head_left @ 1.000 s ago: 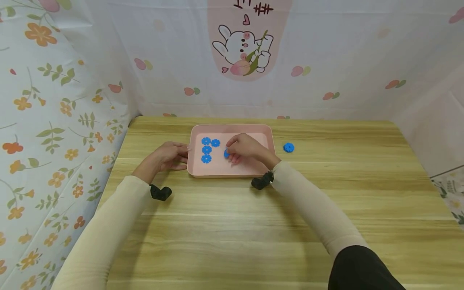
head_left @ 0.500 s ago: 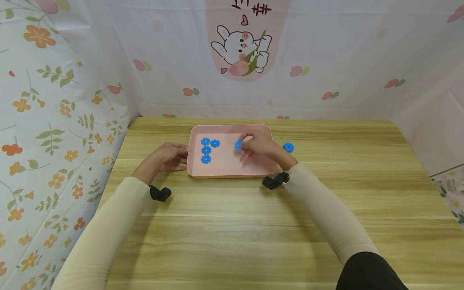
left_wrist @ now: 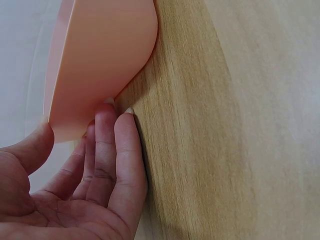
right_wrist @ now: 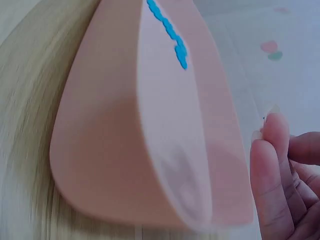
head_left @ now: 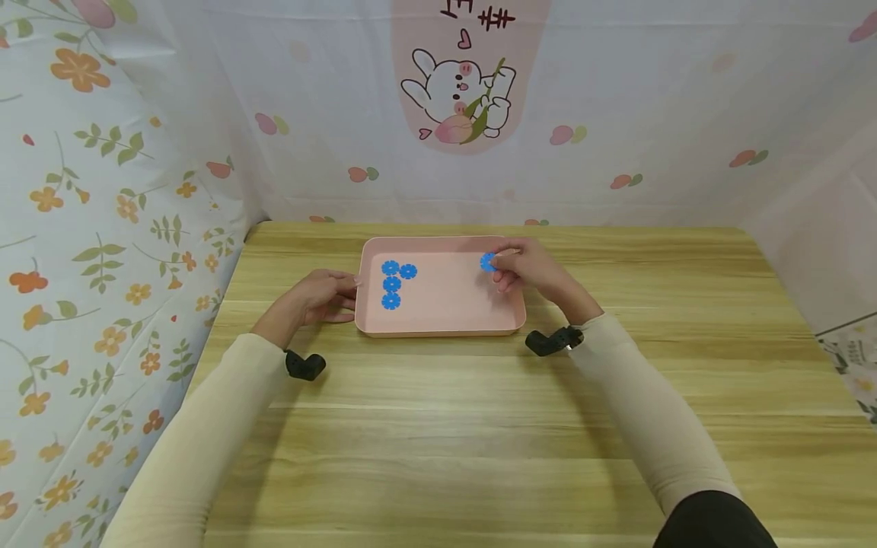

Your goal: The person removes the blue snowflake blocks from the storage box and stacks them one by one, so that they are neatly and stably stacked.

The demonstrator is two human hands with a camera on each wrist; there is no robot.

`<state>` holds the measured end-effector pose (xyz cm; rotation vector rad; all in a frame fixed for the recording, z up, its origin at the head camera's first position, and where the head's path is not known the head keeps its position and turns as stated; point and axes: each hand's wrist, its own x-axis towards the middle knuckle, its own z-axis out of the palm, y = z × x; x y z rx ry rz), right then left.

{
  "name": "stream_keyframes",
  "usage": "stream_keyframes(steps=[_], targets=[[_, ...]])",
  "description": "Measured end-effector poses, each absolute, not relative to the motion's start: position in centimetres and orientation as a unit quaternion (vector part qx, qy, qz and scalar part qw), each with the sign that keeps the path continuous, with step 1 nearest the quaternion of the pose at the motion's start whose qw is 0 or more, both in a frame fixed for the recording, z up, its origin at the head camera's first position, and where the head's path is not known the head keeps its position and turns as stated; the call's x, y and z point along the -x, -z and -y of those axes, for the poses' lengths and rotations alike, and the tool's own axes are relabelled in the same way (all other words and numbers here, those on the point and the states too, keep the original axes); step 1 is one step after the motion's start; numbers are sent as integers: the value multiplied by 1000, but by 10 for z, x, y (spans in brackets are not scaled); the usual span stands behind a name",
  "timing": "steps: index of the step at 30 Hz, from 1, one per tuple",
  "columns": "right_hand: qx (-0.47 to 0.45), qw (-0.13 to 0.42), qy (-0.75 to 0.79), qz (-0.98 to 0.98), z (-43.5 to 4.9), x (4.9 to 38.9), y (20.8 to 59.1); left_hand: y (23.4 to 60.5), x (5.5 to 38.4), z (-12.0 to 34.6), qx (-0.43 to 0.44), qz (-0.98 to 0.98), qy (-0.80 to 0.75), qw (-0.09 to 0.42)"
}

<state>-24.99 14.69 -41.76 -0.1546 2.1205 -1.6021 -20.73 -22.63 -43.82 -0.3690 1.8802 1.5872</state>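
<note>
My left hand [head_left: 318, 297] is at the left end of the pink tray [head_left: 445, 331]. In the left wrist view the thumb's tip touches the tray's rim, and nearly straight fingers [left_wrist: 105, 145] reach to the foot of its outer wall. My right hand [head_left: 524, 266] pinches a blue notched plastic disc [head_left: 488, 262] over the tray's right end; the right wrist view hides this disc behind the fingers [right_wrist: 270, 175]. In the tray's left part lie several more blue discs [head_left: 391, 284], most in a column with one beside its top.
The tray stands near the back of the wooden table [head_left: 438, 426]. A printed cloth [head_left: 308, 99] hangs behind it, and a floral cloth [head_left: 103, 228] borders the left side. Dark camera mounts [head_left: 304, 367] sit on both wrists.
My right hand has moved right along the tray, carrying the blue disc away from the column. It now covers the blue discs on the table right of the tray. My left hand stays put.
</note>
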Motion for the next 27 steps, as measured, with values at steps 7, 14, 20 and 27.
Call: stream_keyframes(steps=[7,14,20,27], targets=[[8,219,609,-762,-168,250,417,439,207,227,141,-719,-601,320],[-10,197,633,-749,-188,243,413,440,207,228,140,-715,-605,321],[-22,178,641,-746,-209,242,430,439,208,227,142,-713,-605,324],[-54,160,623,-764,-223,240,442,439,208,227,141,-715,-604,321]])
